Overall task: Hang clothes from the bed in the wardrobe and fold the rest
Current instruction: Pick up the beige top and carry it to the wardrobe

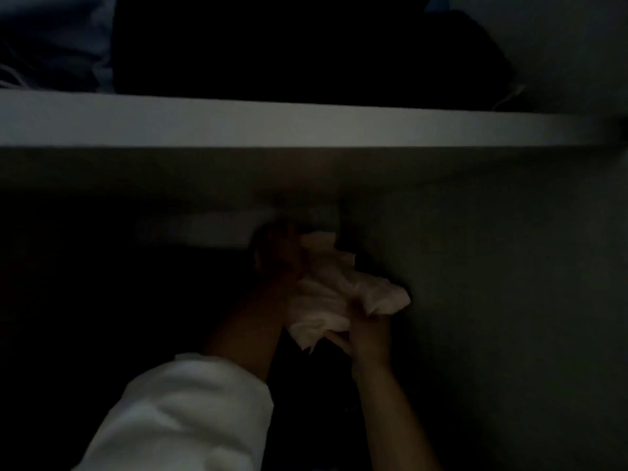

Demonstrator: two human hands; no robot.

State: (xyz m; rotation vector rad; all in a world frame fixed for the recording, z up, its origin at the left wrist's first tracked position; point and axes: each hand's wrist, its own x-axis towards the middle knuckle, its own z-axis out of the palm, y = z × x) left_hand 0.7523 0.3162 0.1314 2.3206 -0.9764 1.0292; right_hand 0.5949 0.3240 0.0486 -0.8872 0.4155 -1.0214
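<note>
dimly, pale crumpled garment (339, 294) bunched, gripped by both hands: left (278, 253), right (365, 331)

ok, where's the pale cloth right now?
Head view, centre: the pale cloth is bunched between the left hand and right hand, below the white shelf.

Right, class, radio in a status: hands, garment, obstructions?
Both hands, left hand and right hand, gripping pale crumpled garment. Held up under white shelf. Too dark to spot obstructions.
</note>
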